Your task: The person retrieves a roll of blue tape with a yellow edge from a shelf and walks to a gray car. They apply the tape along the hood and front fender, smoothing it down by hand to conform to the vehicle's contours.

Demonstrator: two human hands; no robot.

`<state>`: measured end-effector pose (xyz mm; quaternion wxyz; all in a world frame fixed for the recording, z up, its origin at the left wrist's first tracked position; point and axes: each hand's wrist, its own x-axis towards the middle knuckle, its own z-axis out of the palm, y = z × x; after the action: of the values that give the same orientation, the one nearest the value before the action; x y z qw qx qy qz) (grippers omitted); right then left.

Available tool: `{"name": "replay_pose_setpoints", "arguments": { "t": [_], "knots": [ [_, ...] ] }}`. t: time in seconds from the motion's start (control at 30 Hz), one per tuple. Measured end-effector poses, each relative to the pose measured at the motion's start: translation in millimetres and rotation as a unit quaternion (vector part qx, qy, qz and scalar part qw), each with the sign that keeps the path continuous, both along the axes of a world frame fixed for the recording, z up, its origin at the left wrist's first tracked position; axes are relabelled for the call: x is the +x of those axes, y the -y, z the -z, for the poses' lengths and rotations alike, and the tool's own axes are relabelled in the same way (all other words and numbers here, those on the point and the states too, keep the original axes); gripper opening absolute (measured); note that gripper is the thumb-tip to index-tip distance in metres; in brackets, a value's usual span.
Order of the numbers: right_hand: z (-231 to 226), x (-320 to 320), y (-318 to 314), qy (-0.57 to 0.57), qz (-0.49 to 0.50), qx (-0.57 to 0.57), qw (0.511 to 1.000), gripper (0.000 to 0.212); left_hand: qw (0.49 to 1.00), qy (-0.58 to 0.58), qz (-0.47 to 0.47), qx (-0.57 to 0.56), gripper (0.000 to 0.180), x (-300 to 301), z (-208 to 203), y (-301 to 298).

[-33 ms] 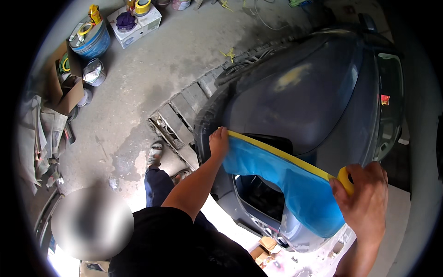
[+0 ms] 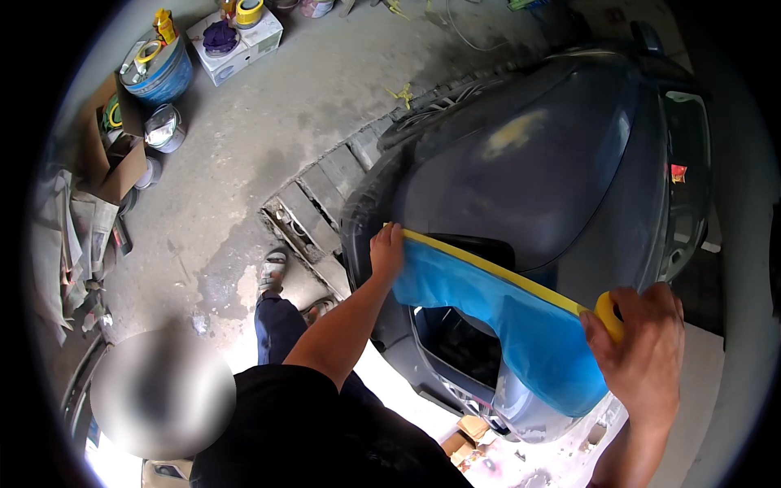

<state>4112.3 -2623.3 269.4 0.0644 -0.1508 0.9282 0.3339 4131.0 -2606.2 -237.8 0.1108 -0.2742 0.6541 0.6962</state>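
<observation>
A strip of blue masking film with yellow tape along its upper edge is stretched between my two hands. Its left end is pinched in the closed fingers of my left hand, close to the rounded edge of a dark grey car. At the other end, my right hand is wrapped round a yellow tape roll. From the tape the film hangs in loose folds over the car's body. Below its edge shows a dark opening in the bodywork.
A yellowish patch marks the car's panel. Slats over a floor channel run alongside. Far left stand a blue bucket, a white box, an open carton and paper sheets. A cardboard piece lies below the car.
</observation>
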Motion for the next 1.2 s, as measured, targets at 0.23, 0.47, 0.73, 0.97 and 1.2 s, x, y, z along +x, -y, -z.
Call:
{"name": "replay_pose_setpoints", "arguments": {
  "t": [0.23, 0.47, 0.73, 0.97, 1.2],
  "knots": [
    [-2, -4, 1, -0.006, -0.005, -0.014, 1.0, 0.031, 0.99, -0.093, 0.067, -0.081, 0.054, 23, -64, 12],
    [-3, -3, 9, 0.003, 0.004, -0.026, 1.0, 0.028, 0.959, -0.239, 0.111, -0.105, 0.063, 43, -96, 18],
    [-1, 4, 18, 0.01, -0.027, -0.034, 0.999, 0.032, 0.923, -0.345, 0.099, -0.14, 0.063, 45, -93, 18],
    [1, 1, 25, 0.006, -0.009, -0.034, 0.999, 0.032, 0.915, -0.358, 0.106, -0.151, 0.063, 43, -91, 20],
    [-2, 14, 42, 0.027, -0.063, -0.022, 0.997, 0.034, 0.913, -0.367, 0.112, -0.141, 0.069, 47, -88, 20]
  ]
}}
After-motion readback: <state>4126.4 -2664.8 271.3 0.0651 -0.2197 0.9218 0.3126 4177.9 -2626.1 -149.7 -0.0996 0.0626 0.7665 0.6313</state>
